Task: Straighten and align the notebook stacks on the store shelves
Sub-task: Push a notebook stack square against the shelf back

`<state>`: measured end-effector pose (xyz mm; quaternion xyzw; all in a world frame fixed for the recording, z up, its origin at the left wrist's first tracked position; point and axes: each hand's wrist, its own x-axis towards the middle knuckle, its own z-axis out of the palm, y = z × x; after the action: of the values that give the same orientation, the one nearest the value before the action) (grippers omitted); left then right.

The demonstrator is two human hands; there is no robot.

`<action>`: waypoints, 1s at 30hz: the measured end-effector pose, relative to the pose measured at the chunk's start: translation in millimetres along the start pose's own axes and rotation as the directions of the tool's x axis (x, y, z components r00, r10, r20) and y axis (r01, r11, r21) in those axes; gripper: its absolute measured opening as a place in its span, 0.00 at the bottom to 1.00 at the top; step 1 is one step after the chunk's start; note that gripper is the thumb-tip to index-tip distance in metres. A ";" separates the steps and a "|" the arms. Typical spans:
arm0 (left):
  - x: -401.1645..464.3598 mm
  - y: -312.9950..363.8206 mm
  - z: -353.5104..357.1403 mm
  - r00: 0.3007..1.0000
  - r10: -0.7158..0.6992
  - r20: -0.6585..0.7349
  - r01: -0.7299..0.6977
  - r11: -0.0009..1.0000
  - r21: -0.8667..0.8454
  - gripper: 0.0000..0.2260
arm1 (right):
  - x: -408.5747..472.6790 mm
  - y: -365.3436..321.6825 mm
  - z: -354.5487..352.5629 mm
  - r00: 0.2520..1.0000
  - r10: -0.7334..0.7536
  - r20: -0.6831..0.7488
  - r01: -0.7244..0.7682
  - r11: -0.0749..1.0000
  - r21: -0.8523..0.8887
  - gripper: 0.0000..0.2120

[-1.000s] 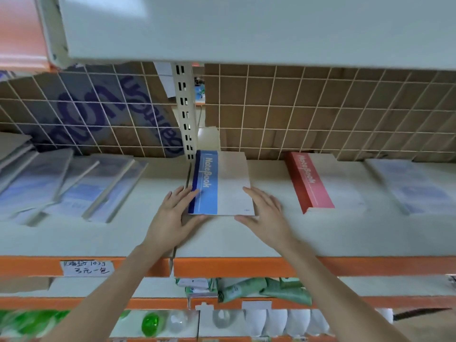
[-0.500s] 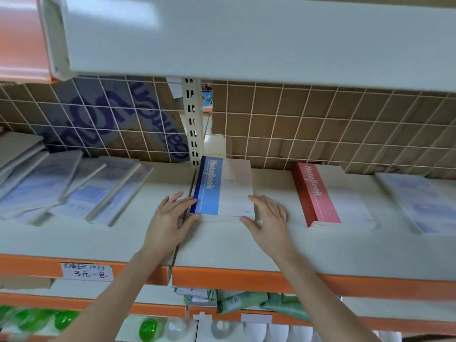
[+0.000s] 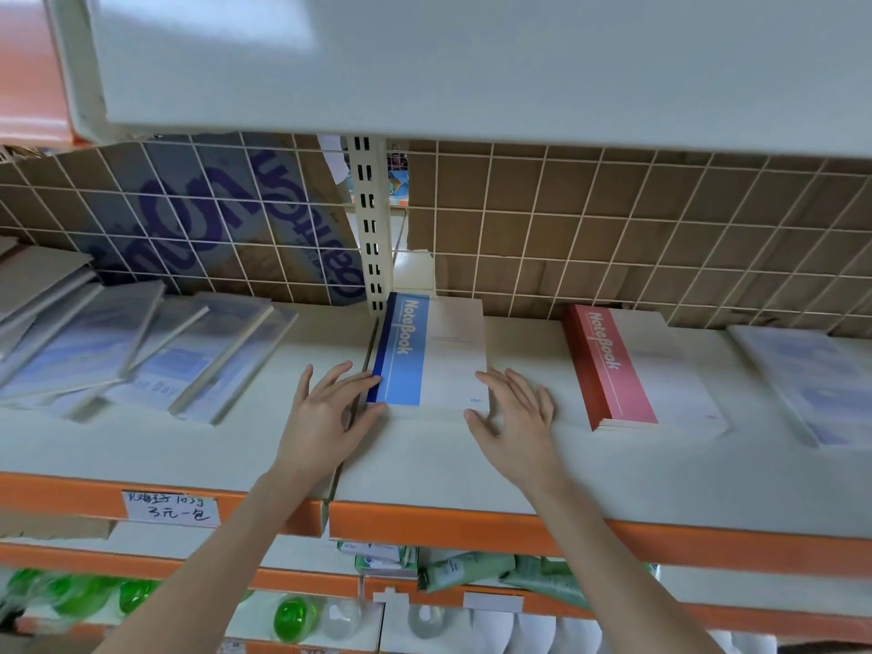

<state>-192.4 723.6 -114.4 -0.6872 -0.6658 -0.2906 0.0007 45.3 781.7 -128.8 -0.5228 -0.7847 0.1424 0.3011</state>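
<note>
A: Fingers (image 3: 358, 377) on the left hand (image 3: 325, 417) were straight, tips against the spine edge of the blue stack (image 3: 431, 358). Right hand (image 3: 514, 417) same, flat and spread at the stack's near right corner. Neither was gripping anything.

B: Where was the stack?

A: Mid-shelf (image 3: 424, 460), flat, just right of the upright (image 3: 373, 228), back end near the grid (image 3: 613, 238).

B: Largest first, materials?

A: Shelf was a smooth pale board with an orange front lip. Grid was thin wire squares over brown cardboard. The fanned pile (image 3: 141, 356) to the left looked glossy, thin, overlapping. Red stack (image 3: 627, 370) sat well right of the blue, square-edged, with page edges showing at the near end. Blue stack had a matte cover, a blue band, and a pale panel.

B: Handling?

A: My guess: light per book, some heft as a stack. Covers probably flex, and the layers would likely slide on each other. Best squeezed flat-palmed on the two long sides, then tapped at the near end. Pinching one corner could skew the top books.

B: Smallest bit?

A: Handwritten tag (image 3: 172, 509) on the orange lip.
</note>
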 end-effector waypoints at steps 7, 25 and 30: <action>-2.5 0.7 -5.2 0.994 -0.035 0.100 0.034 0.999 0.015 0.20 | 0.7 -0.5 -7.7 0.997 0.021 0.072 -0.020 1.000 -0.011 0.22; -125.3 -177.8 -236.1 0.956 -0.274 -0.106 0.293 0.855 0.428 0.41 | 15.6 -271.9 95.8 0.851 -0.425 0.310 0.450 0.893 -0.011 0.30; -172.3 -273.5 -314.8 0.934 -0.336 -0.122 0.354 0.822 0.446 0.30 | 11.9 -392.3 170.6 0.812 -0.447 0.377 0.462 0.885 0.055 0.32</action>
<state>-558.5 474.8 -27.3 -0.5300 -0.8284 -0.1326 0.1237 -352.1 646.1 -46.5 -0.2886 -0.9324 0.1490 0.1588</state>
